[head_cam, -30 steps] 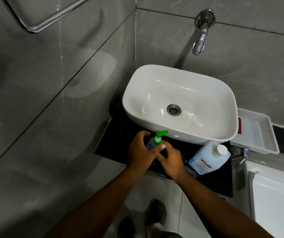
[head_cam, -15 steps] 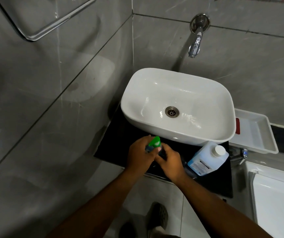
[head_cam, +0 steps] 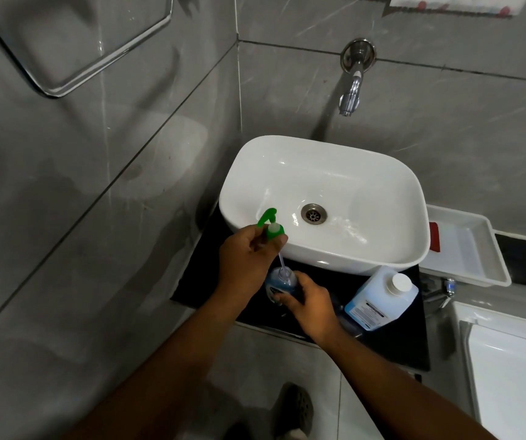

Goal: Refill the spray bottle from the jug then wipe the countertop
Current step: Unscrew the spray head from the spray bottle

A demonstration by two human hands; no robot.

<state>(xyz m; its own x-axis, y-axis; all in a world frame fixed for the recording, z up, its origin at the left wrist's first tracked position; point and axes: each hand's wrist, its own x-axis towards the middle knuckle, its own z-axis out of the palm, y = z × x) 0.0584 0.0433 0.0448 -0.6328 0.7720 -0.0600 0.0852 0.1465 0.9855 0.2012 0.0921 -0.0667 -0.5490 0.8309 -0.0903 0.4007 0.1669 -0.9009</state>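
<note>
- Head view, lower centre of the frame: my left hand point(head_cam: 245, 260) pinches the green pump head point(head_cam: 271, 226), fingers curled round its collar, holding it above the bottle with its clear dip tube point(head_cam: 282, 260) running down into the open neck.
- Just below it, my right hand point(head_cam: 310, 304) grips the small spray bottle point(head_cam: 280, 282), fingers wrapped round its side. The bottle stands on the black countertop point(head_cam: 391, 350), in front of the white basin point(head_cam: 325, 198), and holds some blue liquid.
- To the right of the bottle, near it but apart, the refill jug point(head_cam: 380, 296) stands on the same countertop, its white cap point(head_cam: 399, 283) on.
- I judge this to be the opening step: the head is unscrewed and nearly free, and nothing has been poured yet.
- The next move calls for drawing the tube fully clear, setting the head down, then uncapping the jug and tipping it carefully into the narrow neck.
- Writing: the jug carries a white label point(head_cam: 368, 313) with dark print, too small to read. The bottle shows part of a label under my fingers, unreadable. No brand can be made out.
- Right edge of the frame: a white tray point(head_cam: 464, 249) sits beside the basin. Upper centre: a chrome wall tap point(head_cam: 352, 87).
</note>
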